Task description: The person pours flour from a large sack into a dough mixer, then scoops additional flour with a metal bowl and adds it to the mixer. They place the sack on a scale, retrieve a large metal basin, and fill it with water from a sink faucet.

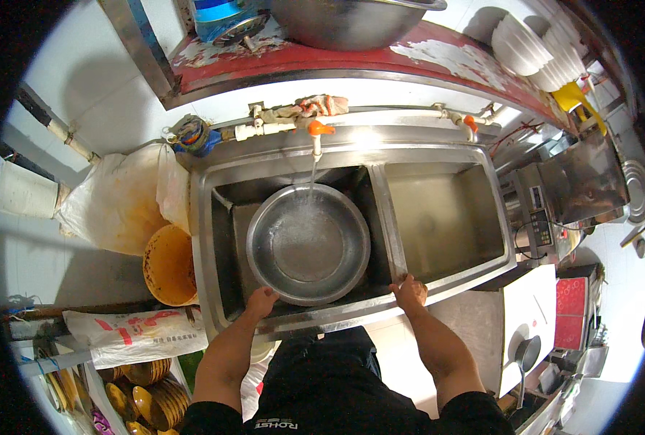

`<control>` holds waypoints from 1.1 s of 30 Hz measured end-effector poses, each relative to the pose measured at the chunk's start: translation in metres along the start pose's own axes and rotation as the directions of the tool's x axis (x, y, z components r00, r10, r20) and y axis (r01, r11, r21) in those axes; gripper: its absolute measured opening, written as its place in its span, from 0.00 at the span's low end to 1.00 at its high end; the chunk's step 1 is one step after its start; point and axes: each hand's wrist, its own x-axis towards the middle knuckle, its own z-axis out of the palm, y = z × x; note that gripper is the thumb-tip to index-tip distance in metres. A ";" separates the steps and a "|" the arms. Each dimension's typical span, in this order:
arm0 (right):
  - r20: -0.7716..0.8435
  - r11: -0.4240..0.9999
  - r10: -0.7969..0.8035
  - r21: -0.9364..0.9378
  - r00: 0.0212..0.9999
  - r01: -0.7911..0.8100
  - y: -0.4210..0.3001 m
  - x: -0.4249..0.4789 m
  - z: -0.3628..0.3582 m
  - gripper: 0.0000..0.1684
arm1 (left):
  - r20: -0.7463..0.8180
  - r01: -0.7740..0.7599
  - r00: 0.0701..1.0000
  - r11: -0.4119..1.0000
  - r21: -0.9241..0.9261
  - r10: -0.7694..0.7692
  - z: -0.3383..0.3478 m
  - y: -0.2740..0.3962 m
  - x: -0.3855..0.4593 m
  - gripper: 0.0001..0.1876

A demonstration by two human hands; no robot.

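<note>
Water runs from a white tap with an orange handle (320,129) into a round metal basin (307,244), which sits in the left bowl of a stainless steel double sink (205,217). My left hand (261,302) is at the basin's lower left rim; whether its fingers grip the rim is not clear. On the sink's front edge, by the lower end of the divider, rests my right hand (410,293), its fingers bent over the metal. The right sink bowl (442,217) holds cloudy water.
A red shelf (371,62) above the sink bears a large metal pot (349,22) and white bowls (521,46). An orange bucket (170,266) stands left of the sink. Stacked brown bowls (159,402) lie lower left. A ladle (528,353) rests on a white surface at right.
</note>
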 end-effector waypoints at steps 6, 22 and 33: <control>0.026 1.000 -0.001 -0.019 1.000 0.002 -0.003 0.001 -0.005 0.34 | 0.031 -0.035 0.999 0.999 -0.007 0.035 0.002 -0.009 0.006 0.24; -0.328 0.790 -0.549 0.096 0.769 0.606 -0.165 0.080 -0.161 0.26 | -0.046 -0.034 0.998 0.999 -0.040 0.032 -0.005 0.008 -0.022 0.22; -0.187 0.806 -0.576 -0.296 0.796 0.513 -0.292 0.098 -0.248 0.10 | -0.099 -0.111 0.991 0.974 -0.197 0.092 -0.007 0.016 -0.036 0.22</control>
